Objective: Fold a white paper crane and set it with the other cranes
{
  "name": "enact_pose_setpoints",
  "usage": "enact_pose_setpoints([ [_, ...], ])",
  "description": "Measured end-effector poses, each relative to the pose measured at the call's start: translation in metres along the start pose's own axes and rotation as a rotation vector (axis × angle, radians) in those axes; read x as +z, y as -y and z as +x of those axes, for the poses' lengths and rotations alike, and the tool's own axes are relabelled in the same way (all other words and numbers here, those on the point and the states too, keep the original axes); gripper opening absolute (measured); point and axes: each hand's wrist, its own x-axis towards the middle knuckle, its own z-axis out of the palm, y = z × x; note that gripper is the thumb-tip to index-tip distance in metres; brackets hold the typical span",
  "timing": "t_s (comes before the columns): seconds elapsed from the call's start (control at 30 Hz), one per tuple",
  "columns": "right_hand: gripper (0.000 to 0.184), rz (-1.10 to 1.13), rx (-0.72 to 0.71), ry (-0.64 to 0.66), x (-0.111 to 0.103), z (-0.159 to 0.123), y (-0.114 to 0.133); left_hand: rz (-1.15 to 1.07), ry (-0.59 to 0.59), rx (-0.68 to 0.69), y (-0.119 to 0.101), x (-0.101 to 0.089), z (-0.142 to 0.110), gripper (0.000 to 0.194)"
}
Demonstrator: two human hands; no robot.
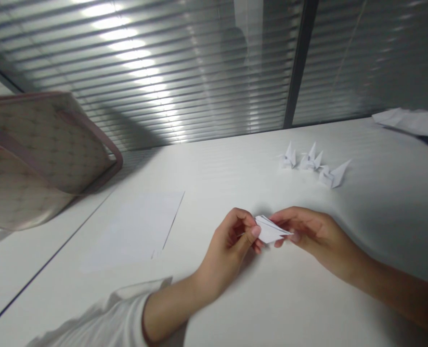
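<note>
My left hand [228,246] and my right hand [307,233] meet above the white table, both pinching a folded piece of white paper [269,229]. The paper is a narrow pointed shape with several layers, and my fingers hide part of it. Beyond my hands stand several finished white origami cranes [309,164] in a loose row. A flat sheet of white paper [136,230] lies to the left of my hands, not touching them.
A beige patterned bag or folder with a pink trim [44,154] leans at the left. A stack of white paper [408,121] lies at the far right edge of the white table [214,164]. Behind the table stands a glass wall with slatted blinds [163,72].
</note>
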Motion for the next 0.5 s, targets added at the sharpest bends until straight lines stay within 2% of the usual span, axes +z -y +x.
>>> enact_pose_setpoints([
  [0.13, 0.018, -0.093, -0.026, -0.049, 0.0022, -0.003, 0.0004, -0.006, 0.028, -0.024, 0.0001, -0.0001, 0.0003, 0.018],
  [0.37, 0.008, -0.451, -0.16, -0.16, 0.0018, -0.0083, -0.0029, 0.051, 0.06, -0.07, -0.0005, 0.0001, 0.0001, 0.019],
  [0.5, 0.009, -0.613, -0.206, -0.098, 0.0023, -0.0089, -0.0039, 0.102, 0.084, -0.088, -0.0006, 0.0008, -0.002, 0.021],
])
